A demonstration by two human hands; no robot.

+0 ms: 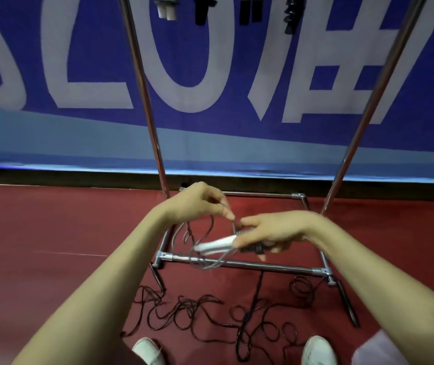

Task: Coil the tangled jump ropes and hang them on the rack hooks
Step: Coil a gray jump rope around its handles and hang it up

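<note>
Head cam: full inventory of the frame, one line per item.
held rope: one, grey cord, white-and-black handles, between the hands above the rack base
tangled ropes: count unclear, dark, on the floor in front of the rack
hung ropes: four bundles, one white-tipped, three black, top edge
rack: one, chrome, centre
banner: one, blue with white letters, behind the rack
floor: red
shoes: two, white, bottom edge
left hand: pinches the held rope's cord
right hand: grips its handles
</note>
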